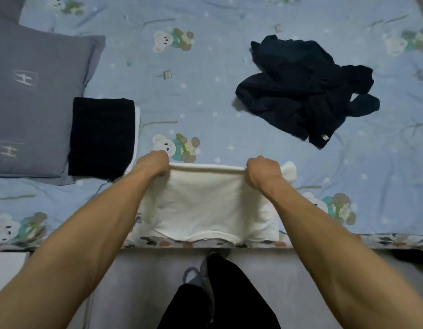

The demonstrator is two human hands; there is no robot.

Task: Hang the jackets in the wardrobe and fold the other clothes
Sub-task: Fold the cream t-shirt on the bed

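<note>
A white garment (205, 205) lies partly folded on the near edge of the bed, its collar toward me. My left hand (156, 163) grips the far folded edge at its left end. My right hand (262, 170) grips the same edge at its right end, with the edge stretched straight between them. A crumpled dark garment (305, 91) lies farther back on the right. A folded black garment (102, 136) rests on a folded white one at the left, beside the pillow.
A grey pillow (32, 96) with letter marks fills the left side. The blue bear-print bedsheet (205, 91) covers the bed. The bed's front edge (324, 244) runs across below the white garment. My dark trouser legs and the grey floor show below.
</note>
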